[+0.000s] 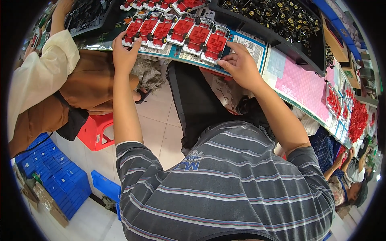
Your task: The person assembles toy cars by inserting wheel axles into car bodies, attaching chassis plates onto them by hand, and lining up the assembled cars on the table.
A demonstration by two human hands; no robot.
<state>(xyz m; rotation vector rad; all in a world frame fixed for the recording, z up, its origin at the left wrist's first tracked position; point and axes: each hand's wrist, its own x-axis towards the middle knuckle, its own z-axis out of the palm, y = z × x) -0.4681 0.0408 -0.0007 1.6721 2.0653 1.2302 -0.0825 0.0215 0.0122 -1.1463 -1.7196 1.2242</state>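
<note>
Several toy car chassis (pixel 177 31), red inside with white edges and black wheels, lie side by side in a row along the near edge of the table. My left hand (pixel 125 51) holds the left end of the row, with thumb and fingers on either side of the leftmost toy car chassis (pixel 132 33). At the other end, my right hand (pixel 242 66) has its thumb at the near corner of the rightmost toy car chassis (pixel 216 43) and its fingers along the outer side. Part of each hand's fingers is hidden.
Beyond the row lie more toy car chassis (pixel 189 5). A black tray (pixel 265 34) holds many small wheels on axles. Pink sheeting (pixel 299 82) covers the table at right. On my left sits a co-worker in a cream sleeve (pixel 60 60), beside a red stool (pixel 93 134) and blue boxes (pixel 60 180).
</note>
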